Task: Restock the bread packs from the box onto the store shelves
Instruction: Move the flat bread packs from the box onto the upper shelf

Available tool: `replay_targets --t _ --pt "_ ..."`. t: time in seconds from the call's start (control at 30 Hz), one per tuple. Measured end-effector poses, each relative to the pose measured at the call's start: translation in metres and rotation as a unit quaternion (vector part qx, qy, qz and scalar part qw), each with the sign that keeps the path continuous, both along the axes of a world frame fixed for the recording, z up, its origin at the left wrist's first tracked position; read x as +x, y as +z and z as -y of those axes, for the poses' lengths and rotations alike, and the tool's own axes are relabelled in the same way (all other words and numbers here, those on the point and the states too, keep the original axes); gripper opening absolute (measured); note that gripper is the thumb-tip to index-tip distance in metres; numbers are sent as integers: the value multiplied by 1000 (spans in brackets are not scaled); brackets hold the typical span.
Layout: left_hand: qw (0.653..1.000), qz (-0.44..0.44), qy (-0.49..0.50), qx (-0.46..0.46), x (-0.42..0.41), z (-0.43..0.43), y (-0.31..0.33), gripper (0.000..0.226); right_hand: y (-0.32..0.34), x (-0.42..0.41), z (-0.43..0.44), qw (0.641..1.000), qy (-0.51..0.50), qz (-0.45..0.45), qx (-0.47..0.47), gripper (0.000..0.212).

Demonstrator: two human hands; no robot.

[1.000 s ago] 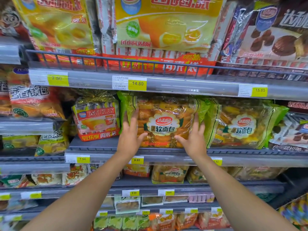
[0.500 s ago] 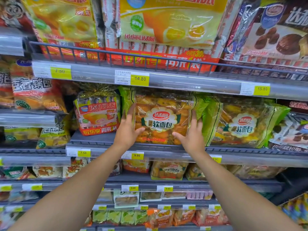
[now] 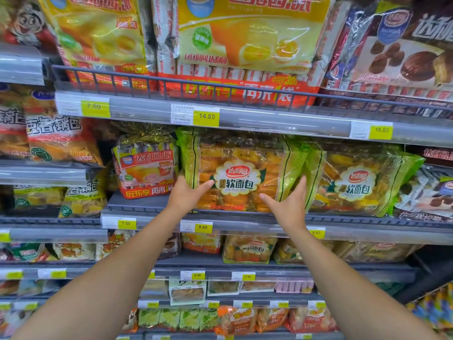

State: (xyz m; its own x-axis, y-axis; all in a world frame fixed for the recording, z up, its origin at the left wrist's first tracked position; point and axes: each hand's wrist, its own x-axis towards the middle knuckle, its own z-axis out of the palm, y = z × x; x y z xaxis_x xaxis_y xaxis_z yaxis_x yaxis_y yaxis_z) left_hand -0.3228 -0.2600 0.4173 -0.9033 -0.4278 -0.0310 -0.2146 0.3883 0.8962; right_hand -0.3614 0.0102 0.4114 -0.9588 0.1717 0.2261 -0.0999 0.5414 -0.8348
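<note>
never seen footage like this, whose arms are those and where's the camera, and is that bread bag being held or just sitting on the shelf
There is no machine here. This is one picture from a camera worn on a person's head, looking forward and down, so the two bare arms are that person's own. They face store shelves with yellow price tags. The left hand and right hand lie with straight fingers against the two sides of a green-edged bread pack, thumbs toward its front. The pack stands upright on the grey shelf, so the hands seem to steady it rather than carry it. A matching pack stands to its right and a red pack to its left.
</note>
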Motion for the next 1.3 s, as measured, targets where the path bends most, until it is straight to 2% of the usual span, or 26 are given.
replay_targets --t 0.1,0.2,0.3,0.37,0.47,0.53,0.63,0.7,0.83,0.93,1.0,1.07,1.17,1.23,1.3 --pt "999 -15 -29 -4 -10 1 -3 94 0 -5 3 998 22 49 21 134" --pt "1000 -15 -18 -9 -18 -3 -5 80 1 -11 6 997 32 57 27 131" --pt "1000 -16 -10 -13 -28 -5 -9 68 2 -17 11 997 35 54 35 120" --pt "1000 -13 -10 -23 -30 -5 -8 59 2 -24 13 997 33 59 41 104" --pt "999 -6 -7 -32 -32 -5 -6 66 1 -29 13 997 29 58 50 85" --pt "999 -6 -11 -38 -29 -6 -4 69 0 -30 12 996 31 59 54 88" --pt "999 -26 -25 -28 -22 -8 -2 62 4 -27 11 996 38 62 59 90" --pt "1000 -19 -18 -16 -15 -8 -1 69 6 -24 8 996 42 60 56 89" --pt "999 -45 22 -8 1 -11 -7 97 7 -13 3 996 51 54 47 110" --pt "994 -56 40 -87 17 -26 -15 113 10 -5 1 996 57 47 40 120" --pt "985 -84 65 -138 27 -39 -20 113 10 1 -2 995 58 60 63 122" --pt "973 -127 121 -147 35 -51 -20 111 8 8 -11 993 56 67 80 120" --pt "957 -171 214 -99 43 -68 -16 98 5 19 -32 992 74 46 88 107" --pt "947 -215 178 -156 46 -91 -15 82 4 25 -53 992 71 14 105 96" --pt "932 -261 86 -235 45 -123 -14 66 2 27 -80 990 65 -13 126 84"
